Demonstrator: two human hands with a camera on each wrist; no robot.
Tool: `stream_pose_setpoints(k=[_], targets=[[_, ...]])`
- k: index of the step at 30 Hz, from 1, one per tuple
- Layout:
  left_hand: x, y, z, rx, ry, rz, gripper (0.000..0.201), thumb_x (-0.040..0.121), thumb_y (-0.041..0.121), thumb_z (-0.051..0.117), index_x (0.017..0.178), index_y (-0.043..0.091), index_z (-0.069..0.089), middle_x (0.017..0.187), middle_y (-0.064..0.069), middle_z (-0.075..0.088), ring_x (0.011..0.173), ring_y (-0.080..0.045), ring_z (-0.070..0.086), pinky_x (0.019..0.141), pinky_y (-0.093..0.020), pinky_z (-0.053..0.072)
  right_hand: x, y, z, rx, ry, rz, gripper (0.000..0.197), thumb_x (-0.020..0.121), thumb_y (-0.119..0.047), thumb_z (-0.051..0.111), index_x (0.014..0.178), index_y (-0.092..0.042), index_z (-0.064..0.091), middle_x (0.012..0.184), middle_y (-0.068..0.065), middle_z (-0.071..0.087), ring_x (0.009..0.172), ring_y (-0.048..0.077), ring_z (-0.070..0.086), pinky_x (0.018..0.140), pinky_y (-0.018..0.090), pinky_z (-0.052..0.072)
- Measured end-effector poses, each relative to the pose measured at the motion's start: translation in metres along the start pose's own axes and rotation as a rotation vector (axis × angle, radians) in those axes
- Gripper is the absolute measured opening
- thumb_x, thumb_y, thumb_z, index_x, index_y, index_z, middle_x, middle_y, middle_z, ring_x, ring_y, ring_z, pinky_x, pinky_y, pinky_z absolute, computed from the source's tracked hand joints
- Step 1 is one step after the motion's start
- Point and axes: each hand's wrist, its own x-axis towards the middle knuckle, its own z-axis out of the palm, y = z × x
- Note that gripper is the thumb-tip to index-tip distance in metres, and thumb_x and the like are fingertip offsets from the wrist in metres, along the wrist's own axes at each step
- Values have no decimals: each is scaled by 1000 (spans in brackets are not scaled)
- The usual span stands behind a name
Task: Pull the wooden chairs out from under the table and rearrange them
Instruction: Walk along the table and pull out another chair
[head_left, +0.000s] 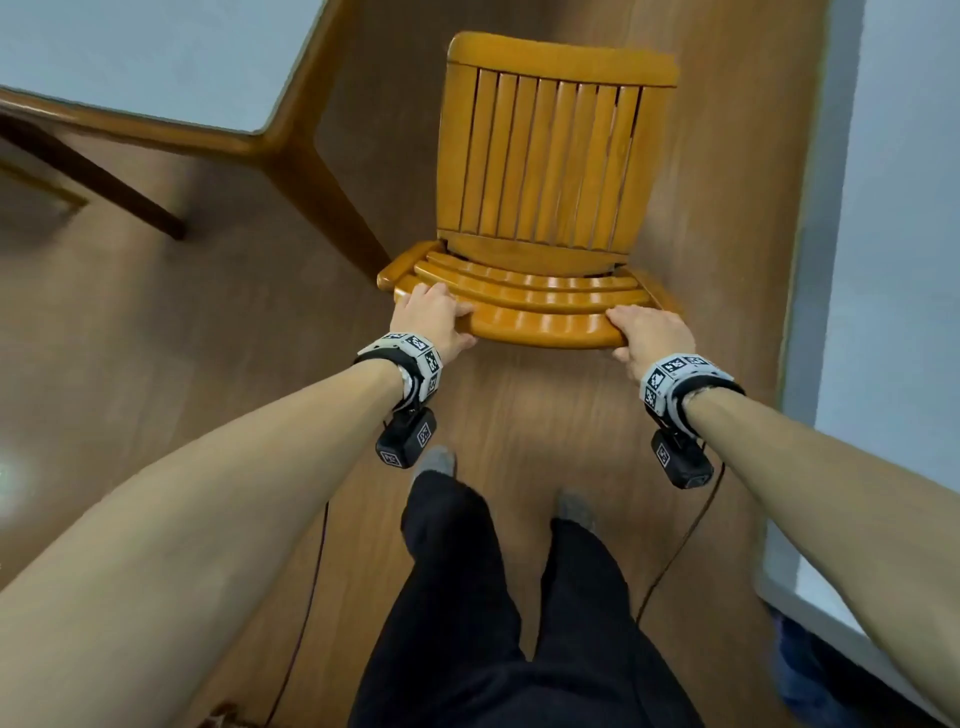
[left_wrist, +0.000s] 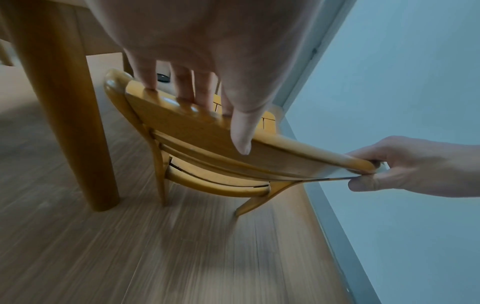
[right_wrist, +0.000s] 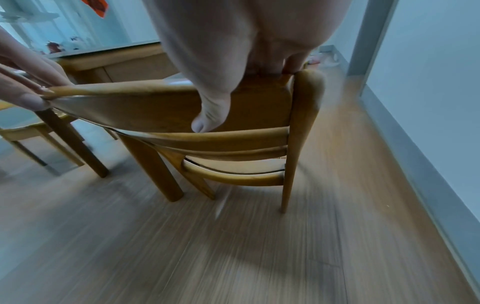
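Note:
A honey-coloured wooden chair (head_left: 540, 156) with a slatted seat stands on the floor, just right of the table's corner leg (head_left: 322, 197) and out from under the table (head_left: 130, 52). Its curved top rail (head_left: 540, 325) faces me. My left hand (head_left: 431, 317) grips the rail's left end, fingers over the top and thumb (left_wrist: 241, 133) on the back face. At the rail's right end my right hand (head_left: 649, 332) grips it the same way, its thumb (right_wrist: 210, 117) pressed against the back. The chair legs (right_wrist: 288, 185) show in both wrist views.
A pale wall with a grey baseboard (head_left: 810, 260) runs close along the chair's right side. My dark-trousered legs (head_left: 493, 597) stand directly behind the chair. Thin cables (head_left: 680, 545) hang from the wrist cameras. More wooden furniture (right_wrist: 26, 127) stands beyond the table to the left.

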Motion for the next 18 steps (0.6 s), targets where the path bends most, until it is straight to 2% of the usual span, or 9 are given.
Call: stream_pose_setpoints(k=[8, 13, 18], targets=[[-24, -82, 8, 24, 53, 210, 52, 86, 50, 67, 133, 31, 61, 129, -2, 55, 121, -26, 46, 103, -43, 37, -62, -109, 21, 138, 22, 266, 41, 88, -18, 72, 127, -16, 61, 125, 6, 66, 116, 30, 60, 101, 42, 46], [-58, -120, 14, 81, 20, 296, 50, 86, 47, 68, 133, 31, 62, 128, -2, 55, 121, -26, 45, 103, -43, 38, -107, -178, 43, 221, -8, 344, 49, 90, -36, 68, 133, -15, 57, 134, 6, 61, 124, 29, 56, 105, 43, 42], [-96, -153, 25, 136, 4, 387, 48, 87, 47, 67, 132, 30, 62, 126, -2, 55, 118, -26, 46, 102, -44, 38, -152, -240, 73, 237, 8, 427, 53, 91, -51, 62, 132, -17, 58, 132, 3, 62, 123, 25, 57, 102, 42, 44]])
